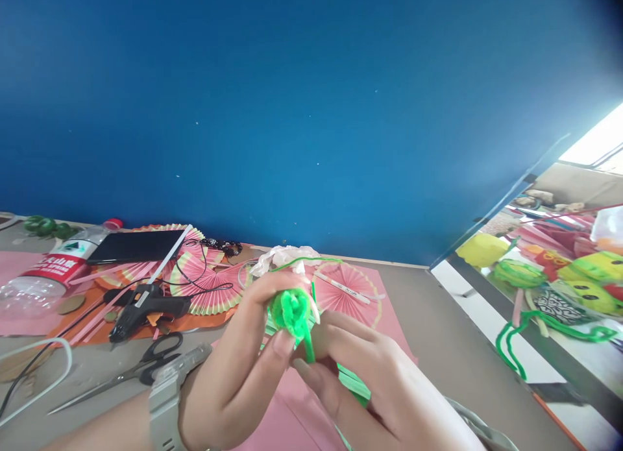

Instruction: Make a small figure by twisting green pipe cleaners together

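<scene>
1. Left hand (243, 366) pinches and partly hides a green chenille coil (293, 310) above the surface (418, 321), short of its far edge.
2. The coil's tail (307, 345) points down, pinched by the right hand (377, 366); long axis unclear.

A bottle (53, 263) is lying left of a glue gun (139, 311), scissors (139, 372) in front. Beyond the right hand (372, 370), a pen (343, 287) is apparently resting on a fan (335, 304).
</scene>
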Demonstrator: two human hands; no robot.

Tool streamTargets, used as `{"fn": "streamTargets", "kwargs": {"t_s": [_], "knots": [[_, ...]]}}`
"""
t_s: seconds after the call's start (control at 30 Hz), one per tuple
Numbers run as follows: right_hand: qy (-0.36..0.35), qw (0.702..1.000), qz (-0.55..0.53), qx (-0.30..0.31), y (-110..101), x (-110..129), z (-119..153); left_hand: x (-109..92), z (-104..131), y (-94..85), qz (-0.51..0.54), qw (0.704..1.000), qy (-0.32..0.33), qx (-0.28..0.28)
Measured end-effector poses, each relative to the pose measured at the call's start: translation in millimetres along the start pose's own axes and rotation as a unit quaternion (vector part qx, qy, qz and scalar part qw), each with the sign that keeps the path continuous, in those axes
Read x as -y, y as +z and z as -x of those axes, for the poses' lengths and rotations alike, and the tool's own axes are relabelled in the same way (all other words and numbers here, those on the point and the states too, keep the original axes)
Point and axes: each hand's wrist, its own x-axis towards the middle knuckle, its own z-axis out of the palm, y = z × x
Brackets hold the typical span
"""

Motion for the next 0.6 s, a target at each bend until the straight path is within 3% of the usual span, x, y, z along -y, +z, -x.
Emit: {"fn": "streamTargets", "kwargs": {"t_s": [0.07, 0.23, 0.3, 0.43, 0.53, 0.6], "knots": [[0.041, 0.999, -0.013, 0.021, 1, 0, 0, -1, 1, 2.6, 0.048, 0.999, -0.006, -0.005], [0.072, 0.993, -0.095, 0.008, 6, -3, 1, -6, -1, 4.8, 0.141, 0.98, -0.112, 0.091], [0.066, 0.996, -0.065, 0.0, 9, -5, 1, -7, -2, 5.7, 0.104, 0.983, -0.142, 0.045], [0.056, 0.998, 0.028, -0.01, 7, -7, 3, -2, -4, 7.7, 0.028, 0.99, -0.135, -0.031], [0.049, 0.995, 0.084, -0.021, -5, -7, 6, 0, -7, 6.3, 0.033, 0.989, -0.146, -0.021], [0.041, 0.996, 0.07, -0.032, -14, -7, 6, 0, -8, 4.1, 0.06, 0.985, -0.159, 0.026]]}}
